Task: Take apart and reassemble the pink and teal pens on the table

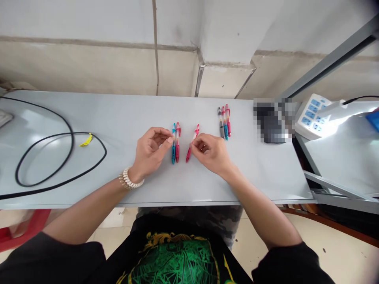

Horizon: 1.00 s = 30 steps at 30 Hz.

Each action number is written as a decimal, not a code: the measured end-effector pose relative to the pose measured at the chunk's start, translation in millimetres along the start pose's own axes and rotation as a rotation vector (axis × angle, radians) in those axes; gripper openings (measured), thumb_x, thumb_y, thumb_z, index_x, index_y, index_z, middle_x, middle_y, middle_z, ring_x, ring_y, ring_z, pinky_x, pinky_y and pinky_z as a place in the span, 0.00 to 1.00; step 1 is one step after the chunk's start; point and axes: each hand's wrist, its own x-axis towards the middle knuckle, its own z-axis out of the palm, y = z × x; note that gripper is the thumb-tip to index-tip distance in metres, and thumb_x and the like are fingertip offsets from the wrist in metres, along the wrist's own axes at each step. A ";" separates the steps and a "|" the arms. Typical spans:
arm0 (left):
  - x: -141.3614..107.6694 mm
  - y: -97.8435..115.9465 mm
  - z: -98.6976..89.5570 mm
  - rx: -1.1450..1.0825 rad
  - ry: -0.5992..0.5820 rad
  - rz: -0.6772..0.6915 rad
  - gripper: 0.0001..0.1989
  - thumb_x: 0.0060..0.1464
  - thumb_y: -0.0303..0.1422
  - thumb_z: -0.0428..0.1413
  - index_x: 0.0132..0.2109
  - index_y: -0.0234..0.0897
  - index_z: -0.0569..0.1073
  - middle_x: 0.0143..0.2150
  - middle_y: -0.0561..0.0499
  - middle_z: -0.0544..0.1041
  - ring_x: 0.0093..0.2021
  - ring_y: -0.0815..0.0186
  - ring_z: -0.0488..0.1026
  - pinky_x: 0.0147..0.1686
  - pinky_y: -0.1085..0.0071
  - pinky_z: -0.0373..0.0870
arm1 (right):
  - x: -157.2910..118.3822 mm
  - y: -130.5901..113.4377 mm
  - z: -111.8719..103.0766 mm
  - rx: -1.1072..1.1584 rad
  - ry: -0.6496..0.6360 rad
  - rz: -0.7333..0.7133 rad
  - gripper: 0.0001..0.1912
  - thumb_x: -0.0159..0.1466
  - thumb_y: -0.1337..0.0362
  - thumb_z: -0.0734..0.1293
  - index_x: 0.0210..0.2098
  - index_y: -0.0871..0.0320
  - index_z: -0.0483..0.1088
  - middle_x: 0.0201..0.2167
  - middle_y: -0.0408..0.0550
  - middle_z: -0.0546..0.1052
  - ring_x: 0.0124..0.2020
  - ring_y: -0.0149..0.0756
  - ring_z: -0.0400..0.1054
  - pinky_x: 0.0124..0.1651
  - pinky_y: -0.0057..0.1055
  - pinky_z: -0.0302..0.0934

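Note:
On the grey table, a teal pen (173, 154) and a pink-red pen (177, 153) lie side by side, pointing away from me. My left hand (152, 149) hovers at the left edge of this pair, its fingers loosely curled, thumb tip close to the teal pen; I cannot tell if it touches. To the right, my right hand (211, 152) pinches another red pen (188, 154), which lies slanted with its top leaning right. Farther back on the right is a small group: a grey pen (222, 128), a teal-gripped pen (226, 130) and a pink pen (229, 128).
A black cable (72, 136) with a yellow tag (86, 140) loops over the table's left side. At the right end are a blurred dark object (272, 122), a white power strip (314, 114) and a grey metal frame (331, 55). A wall runs behind the table.

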 end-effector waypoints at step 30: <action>1.9 3.3 3.2 -0.356 0.095 -0.178 0.23 0.50 0.45 0.74 0.40 0.40 0.71 0.38 0.54 0.82 0.43 0.64 0.85 0.44 0.69 0.85 | -5.7 -15.8 17.9 0.549 0.011 0.097 0.17 0.74 0.53 0.66 0.39 0.57 0.80 0.26 0.42 0.76 0.23 0.27 0.69 0.28 0.29 0.69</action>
